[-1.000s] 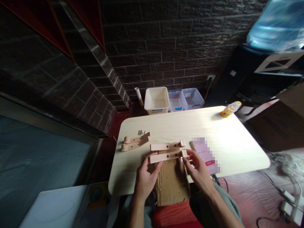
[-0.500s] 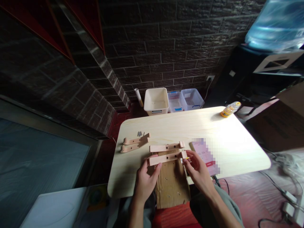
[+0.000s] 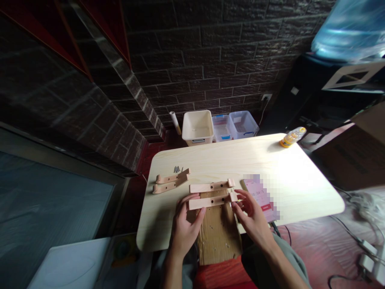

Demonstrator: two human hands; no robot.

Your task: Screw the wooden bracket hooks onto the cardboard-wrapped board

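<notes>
My left hand [image 3: 185, 226] grips the left end of a pale wooden bar [image 3: 203, 203], its thumb on the near side and fingers behind. The right end of this bar, with a raised block and two dark holes beside it, sits between the thumb and fingers of my right hand [image 3: 251, 216]. Just beyond lies a matching wooden bar [image 3: 202, 188], parallel and apart from it. Both bars rest across a piece of brown cardboard [image 3: 218, 239] that overhangs the table's near edge. Further left are two curved wooden pieces [image 3: 169, 187] with holes, and several screws [image 3: 176, 169].
A phone [image 3: 259, 196] lies right of my right hand on the light wooden table [image 3: 228, 158]. At the far right corner stands a clear bottle with yellow parts [image 3: 291, 137]. Beyond the table are a cream bin [image 3: 197, 125] and clear plastic boxes [image 3: 243, 124].
Both hands keep nearly the same place on the near bar. A small yellow spot by my right fingertips no longer shows. The view has shifted very slightly.
</notes>
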